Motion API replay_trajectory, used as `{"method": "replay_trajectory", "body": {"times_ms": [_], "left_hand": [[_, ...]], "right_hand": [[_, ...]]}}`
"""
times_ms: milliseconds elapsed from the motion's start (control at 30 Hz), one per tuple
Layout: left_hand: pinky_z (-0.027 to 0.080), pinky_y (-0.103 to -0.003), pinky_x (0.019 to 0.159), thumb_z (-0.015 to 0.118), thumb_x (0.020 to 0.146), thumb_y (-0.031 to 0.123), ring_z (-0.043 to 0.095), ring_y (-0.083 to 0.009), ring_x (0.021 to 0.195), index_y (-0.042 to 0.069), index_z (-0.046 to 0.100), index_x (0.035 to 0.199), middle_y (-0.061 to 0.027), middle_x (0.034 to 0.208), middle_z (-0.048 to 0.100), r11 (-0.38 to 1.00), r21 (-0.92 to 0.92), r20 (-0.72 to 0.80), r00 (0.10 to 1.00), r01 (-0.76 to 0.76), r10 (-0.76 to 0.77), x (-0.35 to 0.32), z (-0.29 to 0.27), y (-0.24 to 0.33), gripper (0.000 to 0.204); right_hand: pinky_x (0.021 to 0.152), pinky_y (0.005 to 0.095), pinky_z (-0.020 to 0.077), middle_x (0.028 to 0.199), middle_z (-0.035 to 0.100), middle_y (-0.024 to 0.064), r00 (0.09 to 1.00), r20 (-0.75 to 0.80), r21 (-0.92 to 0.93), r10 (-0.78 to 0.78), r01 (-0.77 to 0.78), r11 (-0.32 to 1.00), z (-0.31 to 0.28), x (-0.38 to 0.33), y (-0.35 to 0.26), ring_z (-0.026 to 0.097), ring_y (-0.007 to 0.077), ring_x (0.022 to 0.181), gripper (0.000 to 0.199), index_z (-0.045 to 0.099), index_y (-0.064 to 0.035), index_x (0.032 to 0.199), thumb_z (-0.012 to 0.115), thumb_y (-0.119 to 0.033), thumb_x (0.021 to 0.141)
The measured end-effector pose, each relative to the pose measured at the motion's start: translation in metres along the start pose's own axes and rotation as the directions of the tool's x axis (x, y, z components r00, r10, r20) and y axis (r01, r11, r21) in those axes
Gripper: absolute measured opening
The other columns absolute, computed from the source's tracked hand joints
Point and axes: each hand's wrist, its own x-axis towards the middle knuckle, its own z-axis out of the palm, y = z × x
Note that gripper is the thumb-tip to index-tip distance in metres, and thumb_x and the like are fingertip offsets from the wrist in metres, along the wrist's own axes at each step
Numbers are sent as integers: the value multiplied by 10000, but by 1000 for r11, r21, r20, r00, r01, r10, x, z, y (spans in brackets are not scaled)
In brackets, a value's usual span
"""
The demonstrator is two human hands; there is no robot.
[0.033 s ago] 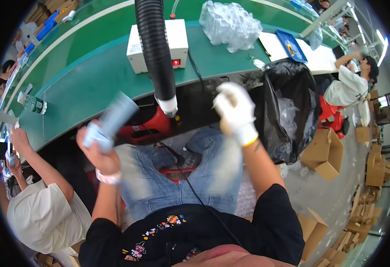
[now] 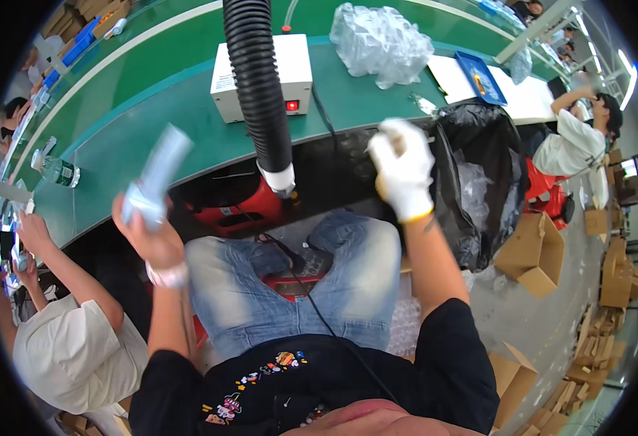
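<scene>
My left hand (image 2: 153, 238) is closed around a pale blue, tube-shaped thing (image 2: 162, 167) with a wider lower end. Motion smears it, so its exact kind does not show; it points up over the front edge of the green bench (image 2: 108, 156). My right hand (image 2: 404, 171), in a white glove with a yellow cuff edge, is raised left of a black plastic bag (image 2: 479, 134). Its fingers are curled in, and what they hold, if anything, is hidden. Between the hands hangs a black ribbed hose (image 2: 257, 80) with a white nozzle (image 2: 278, 178).
A white box with a lit red switch (image 2: 226, 91) stands on the bench behind the hose. Further right lie clear plastic wrap (image 2: 380, 45) and a blue tray (image 2: 480, 78). A bottle (image 2: 58, 170) stands at left. Co-workers sit on both sides; an opened carton (image 2: 531, 254) is on the floor.
My left hand and the pale blue thing have shifted left, and the thing stands more upright. My gloved right hand has moved right and slightly up, closer to the black bag.
</scene>
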Motion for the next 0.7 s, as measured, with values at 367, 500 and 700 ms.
{"method": "replay_trajectory", "body": {"times_ms": [367,500,700], "left_hand": [[469,-456,1077,868,811,399,644,-360,1200,37,609,1327,-204,1269,673,174,959,160,934,-224,320,316,55,-168,681],[422,-455,1140,833,849,398,627,-373,1249,24,607,1363,-206,1323,664,-63,993,114,938,-99,327,312,41,-159,675],[561,-374,908,562,1084,184,712,-221,968,-2,619,1191,-126,1058,739,944,319,232,959,84,-164,5,64,-39,222]], "right_hand": [[857,446,534,1020,703,117,992,112,-833,52,66,550,-15,161,1,681,315,962,252,726,-155,1061,739,-346,898],[913,458,538,1119,719,144,979,178,-680,-97,194,707,-19,113,-42,680,354,1069,142,728,-145,918,777,-268,868],[995,401,522,1204,707,209,913,292,-7,-284,299,954,-4,-37,-50,665,294,1199,145,646,12,862,776,19,800]]}}
